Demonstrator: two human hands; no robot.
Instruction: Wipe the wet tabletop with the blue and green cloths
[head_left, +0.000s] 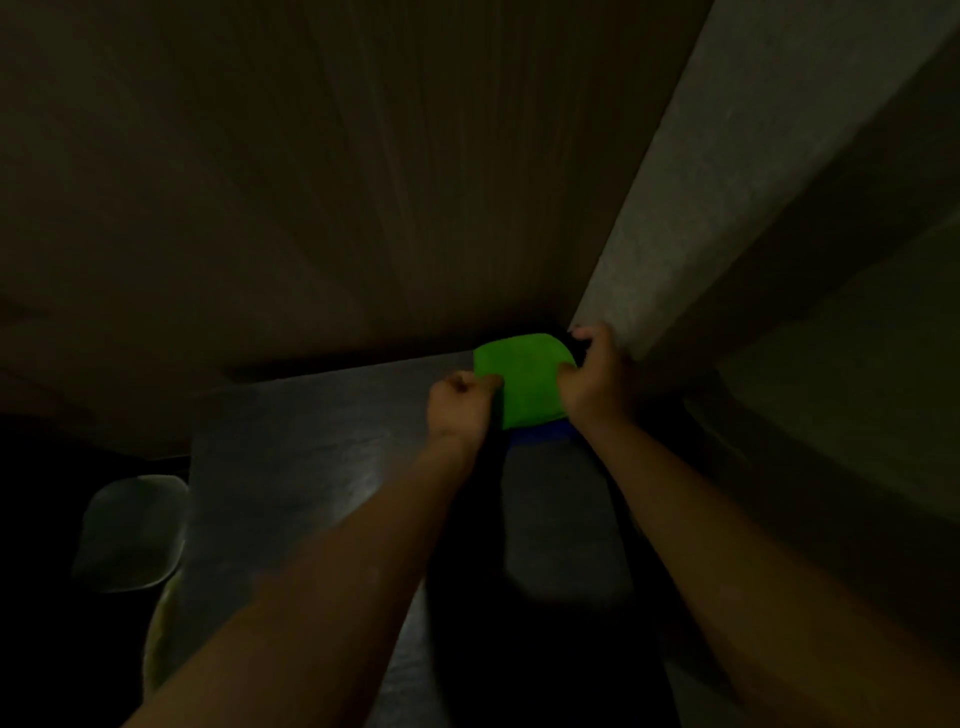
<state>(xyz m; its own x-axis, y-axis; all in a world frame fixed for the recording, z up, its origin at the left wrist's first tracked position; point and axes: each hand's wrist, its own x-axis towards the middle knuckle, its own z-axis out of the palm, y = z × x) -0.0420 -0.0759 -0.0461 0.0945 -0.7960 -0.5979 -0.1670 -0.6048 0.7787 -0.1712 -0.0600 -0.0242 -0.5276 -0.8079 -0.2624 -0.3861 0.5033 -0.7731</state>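
The scene is dim. A bright green cloth (524, 379) lies folded at the far right corner of the dark tabletop (311, 447), close to the walls. Under its near edge a strip of blue cloth (540, 434) shows. My left hand (460, 408) grips the green cloth's left edge with closed fingers. My right hand (595, 376) grips its right edge, next to the wall corner. Both forearms reach forward over the table.
A wood-grain wall (311, 182) stands behind the table and a pale concrete column (727, 182) rises on the right, touching the table corner. A light-coloured chair seat (130, 530) sits at the table's left side. Faint wet sheen shows on the tabletop.
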